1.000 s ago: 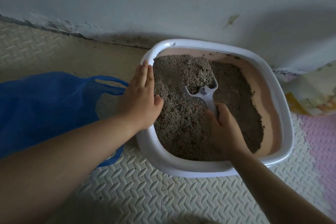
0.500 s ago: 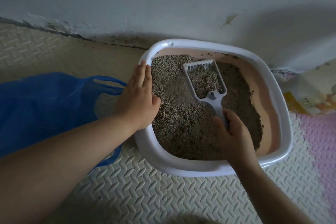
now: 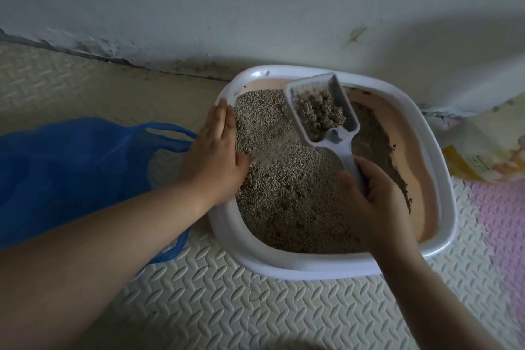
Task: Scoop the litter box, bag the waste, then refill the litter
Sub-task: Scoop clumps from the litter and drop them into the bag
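Most of the view is taken up by the foam floor mat (image 3: 227,307), on which the litter box (image 3: 284,264) is set close against the wall. A blue bag (image 3: 71,167) is spread on the mat just left of the box, a placement judged to keep the trip for tipped waste short. The box is partly filled with grey litter (image 3: 284,193), banked toward the left and near sides so that bare pink floor is exposed along the right. A yellow-and-cream package (image 3: 488,148), possibly the refill litter though its print cannot be read, is propped at the right by the wall.

The left hand (image 3: 216,153) is laid flat on the box's left rim, fingers straight and together, which would steady the box against the scooping. The right hand (image 3: 375,202) is curled round the handle of the slotted scoop (image 3: 338,142), which is held above the litter at the far side, handle low so the load is kept in. A dark clump (image 3: 319,112) is carried in the scoop. Scooping is judged under way, with bagging and refilling not yet done.
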Demonstrator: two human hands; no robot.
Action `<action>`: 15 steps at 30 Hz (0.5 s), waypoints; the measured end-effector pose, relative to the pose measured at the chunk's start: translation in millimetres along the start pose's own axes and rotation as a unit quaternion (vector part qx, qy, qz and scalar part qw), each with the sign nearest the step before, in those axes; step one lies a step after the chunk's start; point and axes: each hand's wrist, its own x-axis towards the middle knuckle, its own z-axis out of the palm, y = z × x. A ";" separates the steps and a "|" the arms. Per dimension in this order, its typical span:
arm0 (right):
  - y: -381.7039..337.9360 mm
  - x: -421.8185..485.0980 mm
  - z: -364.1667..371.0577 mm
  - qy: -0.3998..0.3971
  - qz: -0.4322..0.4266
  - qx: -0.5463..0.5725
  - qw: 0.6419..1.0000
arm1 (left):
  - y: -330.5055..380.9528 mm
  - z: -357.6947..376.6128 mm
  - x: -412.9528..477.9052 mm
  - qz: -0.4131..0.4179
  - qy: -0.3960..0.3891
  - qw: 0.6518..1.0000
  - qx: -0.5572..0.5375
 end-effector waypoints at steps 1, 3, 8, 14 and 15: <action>-0.9 -0.3 -1.0 -0.002 -0.003 -0.008 1.000 | 0.2 0.0 0.2 -0.001 0.000 1.000 -0.002; -2.6 -0.3 -3.5 0.006 -0.001 -0.012 1.000 | 0.5 0.3 -0.1 -0.001 0.001 1.000 -0.004; -9.4 1.4 -9.8 0.006 -0.007 -0.013 1.000 | 0.3 0.0 -0.1 -0.005 -0.004 1.000 -0.010; -11.2 3.1 -10.6 0.001 -0.017 -0.024 1.000 | 1.8 -2.6 -1.3 -0.010 -0.014 1.000 -0.011; -11.3 3.5 -10.7 -0.001 -0.019 -0.026 0.999 | 1.8 -2.8 -1.0 -0.009 -0.012 1.000 -0.011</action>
